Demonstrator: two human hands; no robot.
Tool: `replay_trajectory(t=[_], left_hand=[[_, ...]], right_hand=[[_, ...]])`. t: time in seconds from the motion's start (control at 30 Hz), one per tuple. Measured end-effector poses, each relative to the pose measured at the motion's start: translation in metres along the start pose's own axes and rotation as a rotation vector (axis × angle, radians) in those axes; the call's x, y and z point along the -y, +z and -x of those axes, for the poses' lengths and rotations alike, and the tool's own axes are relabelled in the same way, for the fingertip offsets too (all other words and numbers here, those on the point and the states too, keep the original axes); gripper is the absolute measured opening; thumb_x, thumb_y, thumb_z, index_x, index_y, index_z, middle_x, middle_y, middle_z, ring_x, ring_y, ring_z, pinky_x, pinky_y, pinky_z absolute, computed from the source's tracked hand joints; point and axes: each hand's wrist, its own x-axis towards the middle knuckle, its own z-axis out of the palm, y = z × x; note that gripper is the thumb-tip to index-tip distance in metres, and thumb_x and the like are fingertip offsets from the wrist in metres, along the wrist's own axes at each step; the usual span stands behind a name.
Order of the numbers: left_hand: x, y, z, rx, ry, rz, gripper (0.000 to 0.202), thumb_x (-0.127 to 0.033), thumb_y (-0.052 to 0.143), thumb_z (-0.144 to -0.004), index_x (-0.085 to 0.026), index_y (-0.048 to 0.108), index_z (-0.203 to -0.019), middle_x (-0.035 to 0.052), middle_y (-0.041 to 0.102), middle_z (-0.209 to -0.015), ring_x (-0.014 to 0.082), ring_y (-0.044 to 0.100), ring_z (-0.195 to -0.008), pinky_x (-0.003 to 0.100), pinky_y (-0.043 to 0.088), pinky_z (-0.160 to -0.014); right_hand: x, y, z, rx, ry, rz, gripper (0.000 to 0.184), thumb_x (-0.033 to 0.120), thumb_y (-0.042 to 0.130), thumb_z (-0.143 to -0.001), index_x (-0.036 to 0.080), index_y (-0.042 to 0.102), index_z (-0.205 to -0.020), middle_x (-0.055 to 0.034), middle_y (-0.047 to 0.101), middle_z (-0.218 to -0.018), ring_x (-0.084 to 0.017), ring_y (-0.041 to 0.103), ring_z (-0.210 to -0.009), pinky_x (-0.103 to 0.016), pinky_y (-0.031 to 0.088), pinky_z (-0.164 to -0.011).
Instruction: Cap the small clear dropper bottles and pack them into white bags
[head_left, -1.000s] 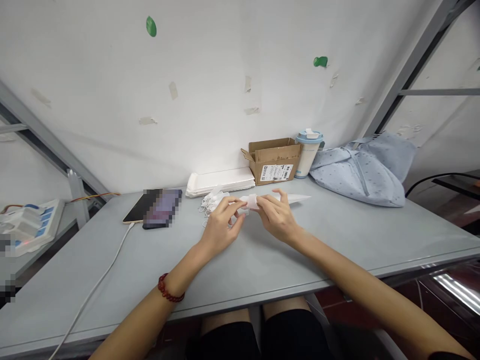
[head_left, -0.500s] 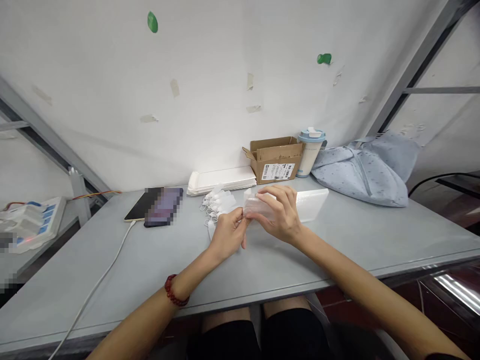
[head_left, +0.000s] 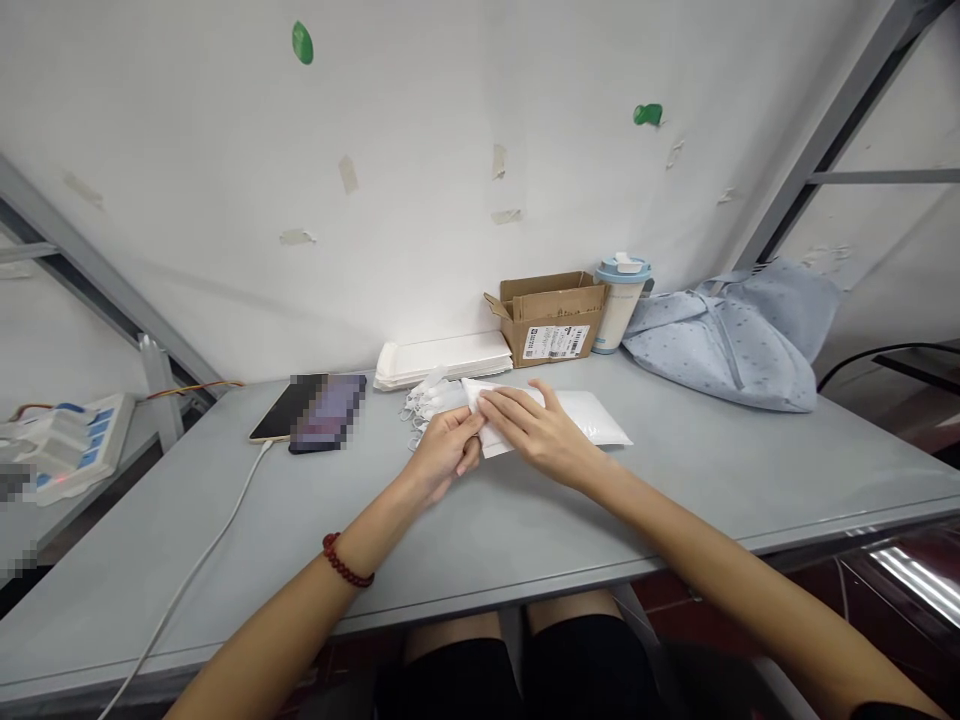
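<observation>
A white padded envelope (head_left: 596, 416) lies on the grey table in front of me, its left end under my hands. My left hand (head_left: 444, 455) pinches that left end between thumb and fingers. Across the upper face of the envelope lies my right hand (head_left: 544, 430), fingers stretched toward the left end and thumb raised. Just behind my left hand is a pile of small clear pouches with white loops (head_left: 435, 395), partly covered by the hand. A stack of white envelopes (head_left: 450, 358) rests farther back by the wall.
An open cardboard box (head_left: 555, 315) and a cup with a blue lid (head_left: 622, 300) stand by the wall. A pale blue cloth bag (head_left: 727, 340) slumps to their right. Two phones (head_left: 326, 415) lie at left, one with a white cable (head_left: 210, 550). A power strip (head_left: 82, 440) is far left.
The envelope has gone from being tilted up to lying flatter, its white face upward. My right hand has flattened over it, and my left hand has shifted slightly left.
</observation>
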Motion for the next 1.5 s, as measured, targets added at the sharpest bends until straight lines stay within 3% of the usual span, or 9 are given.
replay_trajectory(t=[0.13, 0.27, 0.43, 0.53, 0.6, 0.7, 0.9, 1.27, 1.5], left_hand=[[-0.002, 0.001, -0.001, 0.050, 0.011, -0.017, 0.035, -0.046, 0.059, -0.079, -0.015, 0.050, -0.064, -0.0036, 0.052, -0.045, 0.0056, 0.044, -0.037, 0.018, 0.032, -0.043], [-0.006, -0.004, -0.004, -0.007, 0.012, -0.104, 0.034, -0.046, 0.061, -0.075, -0.012, 0.062, -0.082, 0.0055, 0.067, -0.074, 0.0081, 0.053, -0.043, 0.024, 0.043, -0.051], [-0.010, -0.049, -0.020, -0.424, 0.257, -0.432, 0.031, -0.039, 0.055, -0.076, -0.012, 0.065, -0.088, 0.0068, 0.068, -0.077, 0.0122, 0.057, -0.050, 0.026, 0.044, -0.052], [-0.008, -0.087, -0.032, -0.712, 0.400, -0.798, 0.027, -0.028, 0.047, -0.078, -0.013, 0.066, -0.089, 0.0087, 0.068, -0.083, 0.0190, 0.063, -0.071, 0.033, 0.048, -0.072], [-0.005, -0.109, -0.039, -0.794, 0.404, -1.008, 0.030, -0.021, 0.041, -0.078, -0.012, 0.066, -0.092, 0.0121, 0.067, -0.096, 0.0236, 0.061, -0.090, 0.039, 0.045, -0.086], [0.005, -0.130, -0.049, -0.783, 0.382, -1.213, 0.039, -0.014, 0.036, -0.077, -0.010, 0.062, -0.106, 0.0156, 0.062, -0.111, 0.0269, 0.051, -0.112, 0.043, 0.035, -0.099], [0.022, -0.146, -0.064, -0.696, 0.282, -1.320, 0.050, -0.008, 0.036, -0.074, -0.008, 0.056, -0.119, 0.0184, 0.053, -0.126, 0.0289, 0.042, -0.123, 0.046, 0.030, -0.104], [0.027, -0.142, -0.062, -0.725, 0.339, -1.294, 0.049, -0.011, 0.040, -0.074, -0.012, 0.057, -0.120, 0.0178, 0.051, -0.128, 0.0338, 0.036, -0.124, 0.052, 0.032, -0.099], [0.018, -0.137, -0.059, -0.736, 0.341, -1.290, 0.050, -0.010, 0.037, -0.076, -0.003, 0.050, -0.124, 0.0220, 0.049, -0.128, 0.0329, 0.038, -0.122, 0.049, 0.030, -0.103]], right_hand=[[-0.009, 0.003, 0.003, -0.056, 0.016, 0.038, 0.034, 0.008, 0.032, -0.094, 0.011, 0.055, -0.118, -0.0120, 0.065, -0.114, -0.020, 0.055, -0.105, -0.042, 0.032, -0.095], [-0.024, 0.011, 0.008, -0.027, 0.109, 0.038, 0.034, 0.007, 0.033, -0.093, 0.015, 0.058, -0.114, -0.0091, 0.066, -0.113, -0.019, 0.055, -0.106, -0.041, 0.030, -0.096], [-0.045, 0.025, 0.016, 0.168, 0.281, 0.050, 0.037, 0.004, 0.033, -0.090, 0.015, 0.061, -0.112, -0.0099, 0.064, -0.114, -0.023, 0.052, -0.101, -0.041, 0.031, -0.090], [-0.050, 0.037, 0.020, 0.341, 0.396, 0.000, 0.041, 0.002, 0.037, -0.085, 0.016, 0.062, -0.114, -0.0141, 0.058, -0.121, -0.027, 0.046, -0.107, -0.040, 0.032, -0.086], [-0.050, 0.046, 0.022, 0.440, 0.445, -0.079, 0.049, -0.001, 0.038, -0.081, 0.019, 0.060, -0.119, -0.0154, 0.051, -0.128, -0.028, 0.041, -0.112, -0.039, 0.033, -0.085], [-0.049, 0.057, 0.024, 0.503, 0.472, -0.184, 0.056, 0.000, 0.039, -0.080, 0.024, 0.055, -0.127, -0.0156, 0.045, -0.132, -0.029, 0.037, -0.116, -0.041, 0.031, -0.089], [-0.055, 0.065, 0.028, 0.487, 0.461, -0.290, 0.057, 0.001, 0.039, -0.082, 0.032, 0.054, -0.127, -0.0123, 0.043, -0.134, -0.027, 0.035, -0.119, -0.042, 0.029, -0.094], [-0.053, 0.066, 0.026, 0.468, 0.467, -0.230, 0.059, 0.001, 0.038, -0.079, 0.034, 0.055, -0.125, -0.0129, 0.044, -0.134, -0.029, 0.037, -0.118, -0.049, 0.030, -0.091], [-0.054, 0.056, 0.025, 0.439, 0.509, -0.356, 0.055, 0.013, 0.045, -0.078, 0.024, 0.050, -0.132, -0.0154, 0.042, -0.135, -0.029, 0.036, -0.120, -0.049, 0.028, -0.096]])
